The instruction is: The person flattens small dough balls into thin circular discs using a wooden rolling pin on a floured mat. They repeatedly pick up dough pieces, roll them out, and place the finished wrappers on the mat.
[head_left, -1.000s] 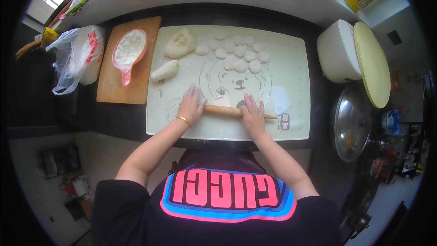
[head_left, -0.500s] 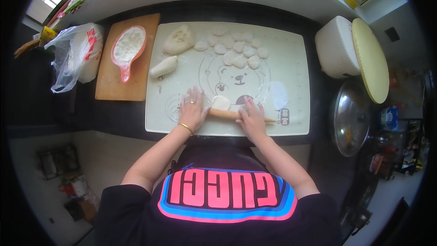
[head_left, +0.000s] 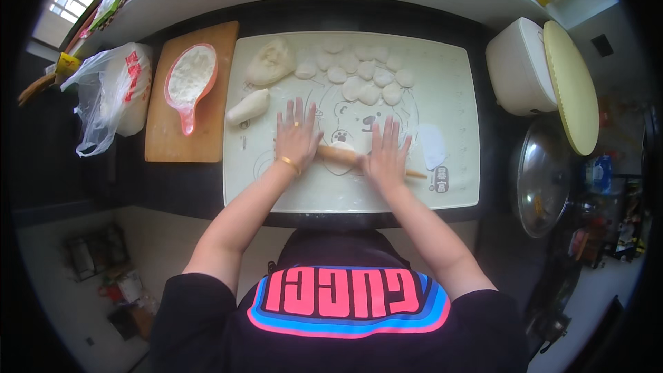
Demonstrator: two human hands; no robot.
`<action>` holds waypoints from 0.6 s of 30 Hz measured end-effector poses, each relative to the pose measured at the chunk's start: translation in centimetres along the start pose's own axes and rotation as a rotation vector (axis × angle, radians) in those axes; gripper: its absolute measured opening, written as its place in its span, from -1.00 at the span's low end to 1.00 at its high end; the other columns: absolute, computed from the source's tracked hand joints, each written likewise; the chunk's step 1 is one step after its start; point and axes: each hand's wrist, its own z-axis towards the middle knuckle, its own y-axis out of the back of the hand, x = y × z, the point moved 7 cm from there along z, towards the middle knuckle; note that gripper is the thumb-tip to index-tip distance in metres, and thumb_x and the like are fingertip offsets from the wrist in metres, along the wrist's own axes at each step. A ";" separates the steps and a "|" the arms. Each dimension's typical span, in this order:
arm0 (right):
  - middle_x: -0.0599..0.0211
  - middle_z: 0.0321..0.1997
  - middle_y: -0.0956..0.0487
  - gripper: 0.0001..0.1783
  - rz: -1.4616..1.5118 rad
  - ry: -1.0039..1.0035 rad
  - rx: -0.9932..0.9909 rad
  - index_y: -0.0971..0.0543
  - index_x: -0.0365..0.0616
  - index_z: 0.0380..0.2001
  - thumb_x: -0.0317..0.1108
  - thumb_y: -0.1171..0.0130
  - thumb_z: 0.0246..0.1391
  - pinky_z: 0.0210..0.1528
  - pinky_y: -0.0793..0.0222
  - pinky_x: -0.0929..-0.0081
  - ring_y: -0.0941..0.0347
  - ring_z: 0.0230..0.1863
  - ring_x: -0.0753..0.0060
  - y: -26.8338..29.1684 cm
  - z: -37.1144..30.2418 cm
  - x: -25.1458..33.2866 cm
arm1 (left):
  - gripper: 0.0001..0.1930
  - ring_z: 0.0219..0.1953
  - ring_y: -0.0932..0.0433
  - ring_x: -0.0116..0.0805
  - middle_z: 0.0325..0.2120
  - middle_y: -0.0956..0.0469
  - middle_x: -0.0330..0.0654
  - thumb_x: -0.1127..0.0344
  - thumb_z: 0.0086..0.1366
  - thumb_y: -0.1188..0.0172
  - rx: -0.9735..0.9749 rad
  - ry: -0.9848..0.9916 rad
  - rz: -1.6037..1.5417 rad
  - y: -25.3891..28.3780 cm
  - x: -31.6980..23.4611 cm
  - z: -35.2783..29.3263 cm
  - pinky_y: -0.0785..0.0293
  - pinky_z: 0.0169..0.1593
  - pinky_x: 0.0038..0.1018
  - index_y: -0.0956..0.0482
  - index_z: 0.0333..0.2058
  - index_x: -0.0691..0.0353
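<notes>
A wooden rolling pin point(head_left: 338, 155) lies across a small flat round of dough point(head_left: 336, 168) on the pale mat point(head_left: 311, 193). Both palms press down on the pin with fingers stretched forward. My left hand point(head_left: 297, 135) covers the pin's left end; my right hand point(head_left: 387, 155) rests near its right part, and the tapered tip sticks out beyond it. Farther back on the mat are several flattened dough pieces point(head_left: 369, 95). A large dough lump point(head_left: 271, 62) and a thick dough roll point(head_left: 248, 106) sit at the mat's left.
Left of the mat, a pink scoop of flour point(head_left: 192, 76) stands on a wooden board point(head_left: 162, 135), beside a plastic bag point(head_left: 117, 97). A white scraper point(head_left: 432, 146) lies on the mat's right. Beyond are a white bin point(head_left: 518, 65), a yellowish round lid point(head_left: 570, 90) and a glass lid point(head_left: 542, 179).
Both hands have pushed the rolling pin forward over the dough round, which now shows on both sides of the pin. The fingers have straightened out. The view has shifted slightly.
</notes>
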 end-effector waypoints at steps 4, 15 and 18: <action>-0.10 0.38 0.14 -0.20 0.098 -0.120 -0.096 -0.11 -0.20 0.24 0.02 -0.03 0.03 0.28 0.39 -0.29 0.29 0.41 -0.08 1.7 4.6 -1.8 | -0.33 0.34 0.24 0.09 0.29 0.14 0.14 0.04 0.28 0.10 -0.062 0.065 -0.096 -0.6 1.5 3.3 0.27 0.31 -0.04 0.03 0.27 0.21; 0.12 0.28 -0.17 -0.75 0.098 0.260 -0.183 -0.41 -0.04 -0.27 -0.33 -0.13 -0.10 0.25 0.14 -0.15 -0.07 0.32 0.21 1.2 -6.1 0.3 | -0.52 -0.03 -0.38 0.00 -0.05 -0.37 0.09 0.36 0.03 -0.21 0.195 -0.130 -0.523 -1.2 -3.4 0.7 -0.32 0.03 -0.30 -0.38 -0.02 0.24; 0.12 0.28 -0.17 -0.68 0.121 0.280 -0.139 -0.41 -0.03 -0.27 -0.27 -0.21 -0.15 0.25 0.13 -0.13 -0.06 0.32 0.22 1.7 -7.0 -0.3 | -0.56 -0.10 -0.41 -0.04 -0.12 -0.41 0.04 0.39 0.00 -0.24 0.368 -0.026 -0.533 -2.9 -3.9 0.5 -0.35 -0.03 -0.30 -0.43 -0.09 0.23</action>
